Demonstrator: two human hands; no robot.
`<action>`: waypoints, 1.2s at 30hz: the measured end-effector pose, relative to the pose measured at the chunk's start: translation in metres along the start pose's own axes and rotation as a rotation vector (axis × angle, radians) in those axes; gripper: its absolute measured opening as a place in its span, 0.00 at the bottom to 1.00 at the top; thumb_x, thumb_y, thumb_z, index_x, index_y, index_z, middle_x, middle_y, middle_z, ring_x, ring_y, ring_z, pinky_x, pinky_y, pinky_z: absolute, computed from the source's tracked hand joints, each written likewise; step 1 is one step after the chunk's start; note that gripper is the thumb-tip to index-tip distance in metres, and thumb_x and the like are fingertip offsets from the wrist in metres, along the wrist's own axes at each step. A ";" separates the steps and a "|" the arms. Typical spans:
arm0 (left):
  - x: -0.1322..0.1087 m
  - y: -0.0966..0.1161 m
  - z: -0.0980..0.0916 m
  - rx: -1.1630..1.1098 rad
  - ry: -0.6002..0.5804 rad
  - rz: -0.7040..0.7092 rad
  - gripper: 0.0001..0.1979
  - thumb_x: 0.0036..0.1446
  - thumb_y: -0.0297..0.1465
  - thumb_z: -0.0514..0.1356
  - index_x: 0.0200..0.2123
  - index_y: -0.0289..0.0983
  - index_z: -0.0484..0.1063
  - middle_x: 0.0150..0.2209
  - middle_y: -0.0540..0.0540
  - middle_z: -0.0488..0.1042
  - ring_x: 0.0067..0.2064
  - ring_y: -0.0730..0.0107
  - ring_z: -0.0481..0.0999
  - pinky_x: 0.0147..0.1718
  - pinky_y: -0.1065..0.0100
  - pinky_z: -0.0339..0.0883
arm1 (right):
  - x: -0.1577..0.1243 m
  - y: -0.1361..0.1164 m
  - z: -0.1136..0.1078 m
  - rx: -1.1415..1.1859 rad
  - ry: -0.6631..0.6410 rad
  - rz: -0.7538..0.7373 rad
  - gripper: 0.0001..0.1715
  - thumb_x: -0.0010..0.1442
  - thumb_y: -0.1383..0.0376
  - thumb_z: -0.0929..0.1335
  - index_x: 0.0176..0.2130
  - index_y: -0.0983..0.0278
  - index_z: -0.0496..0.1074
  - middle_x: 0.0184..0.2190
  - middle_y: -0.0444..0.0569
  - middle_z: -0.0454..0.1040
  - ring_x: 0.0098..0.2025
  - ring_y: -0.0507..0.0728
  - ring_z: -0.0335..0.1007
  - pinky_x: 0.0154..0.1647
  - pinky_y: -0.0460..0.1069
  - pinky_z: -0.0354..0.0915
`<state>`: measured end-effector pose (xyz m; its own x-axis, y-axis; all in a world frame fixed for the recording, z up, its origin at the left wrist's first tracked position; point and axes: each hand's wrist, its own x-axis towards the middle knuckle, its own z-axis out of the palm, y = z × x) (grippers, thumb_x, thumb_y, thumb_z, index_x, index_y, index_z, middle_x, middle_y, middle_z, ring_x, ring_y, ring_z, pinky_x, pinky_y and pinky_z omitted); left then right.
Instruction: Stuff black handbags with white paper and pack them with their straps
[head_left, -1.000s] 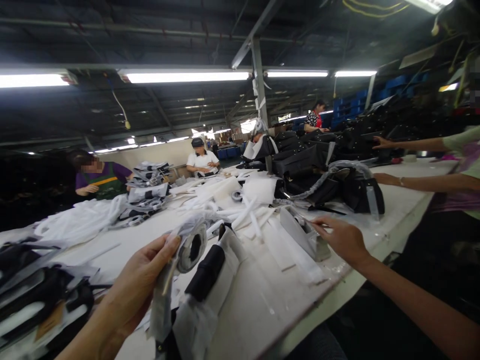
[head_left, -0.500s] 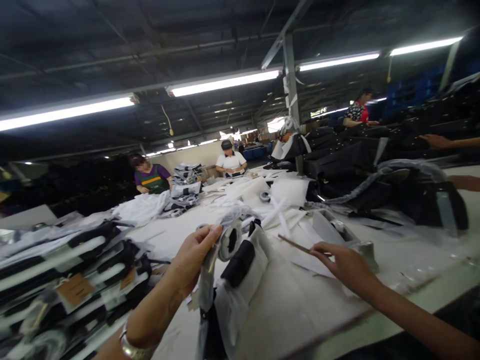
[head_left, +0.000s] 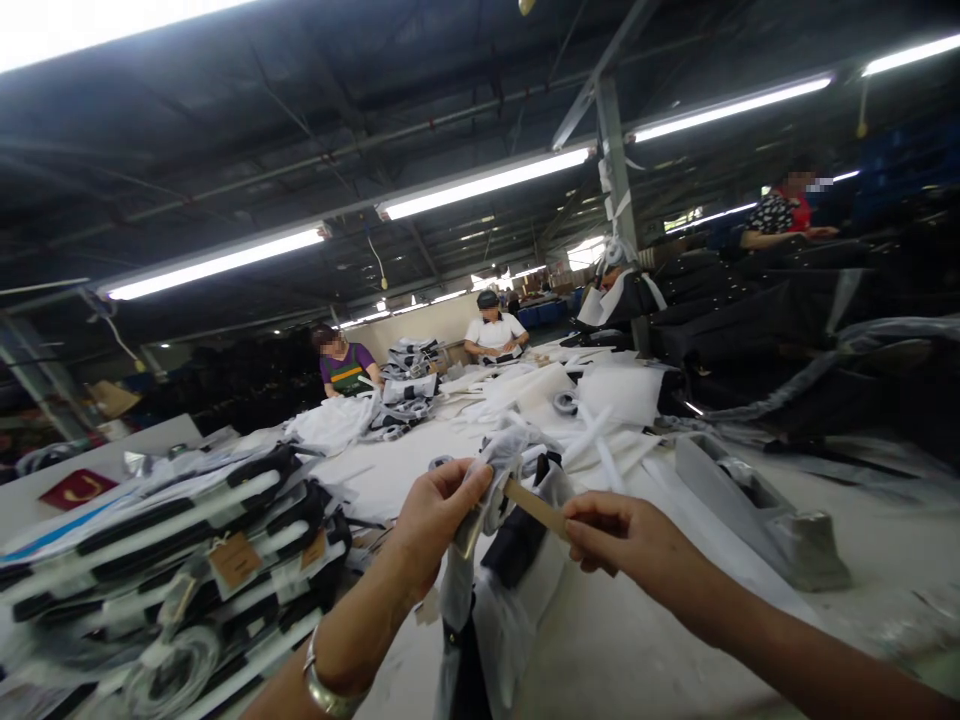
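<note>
Near the middle of the view, my left hand [head_left: 439, 515] pinches a plastic-wrapped strap bundle [head_left: 504, 462] between thumb and fingers. My right hand [head_left: 619, 530] grips a flat tan strip [head_left: 536, 508], whose far end meets the bundle beside my left thumb. Below both hands hangs a black piece [head_left: 517, 545] partly covered in white wrapping [head_left: 517, 625]. Whether the strip's tip touches the bundle or lies just in front of it is hard to tell.
At the left is a stack of wrapped black goods [head_left: 247, 520] with brown tags. A grey tape dispenser [head_left: 750, 500] stands right on the table [head_left: 622, 640]. White sheets [head_left: 622, 390] and black bags [head_left: 750, 330] lie farther back. Several people are beyond.
My right hand has moved left with the tan strip, bringing its end to the bundle. My left hand keeps its hold. The whole view has shifted, with the scene now farther right.
</note>
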<state>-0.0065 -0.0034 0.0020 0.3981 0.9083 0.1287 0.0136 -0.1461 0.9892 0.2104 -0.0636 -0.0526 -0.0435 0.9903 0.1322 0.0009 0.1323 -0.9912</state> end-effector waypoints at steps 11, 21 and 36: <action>-0.002 0.007 0.011 0.067 -0.074 0.046 0.20 0.53 0.47 0.68 0.37 0.36 0.77 0.28 0.50 0.73 0.28 0.75 0.67 0.29 0.74 0.60 | 0.022 -0.013 0.024 0.278 -0.153 0.046 0.22 0.54 0.51 0.75 0.45 0.60 0.79 0.42 0.47 0.78 0.49 0.58 0.69 0.48 0.51 0.61; 0.001 0.002 0.012 0.205 0.013 0.203 0.18 0.54 0.46 0.67 0.37 0.38 0.81 0.46 0.43 0.72 0.45 0.62 0.73 0.41 0.70 0.67 | 0.003 -0.031 0.034 0.447 -0.149 0.063 0.25 0.57 0.45 0.72 0.47 0.56 0.78 0.53 0.47 0.75 0.61 0.62 0.63 0.64 0.59 0.54; -0.016 -0.001 0.033 -0.205 0.145 -0.023 0.57 0.46 0.41 0.74 0.70 0.51 0.41 0.59 0.39 0.69 0.54 0.58 0.74 0.47 0.66 0.69 | -0.001 -0.032 0.049 0.469 0.033 0.000 0.24 0.53 0.48 0.75 0.43 0.61 0.79 0.45 0.49 0.78 0.53 0.62 0.70 0.57 0.54 0.63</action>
<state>0.0178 -0.0306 -0.0032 0.2635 0.9595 0.1000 -0.1706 -0.0557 0.9838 0.1615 -0.0705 -0.0215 -0.0114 0.9922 0.1243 -0.4512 0.1058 -0.8862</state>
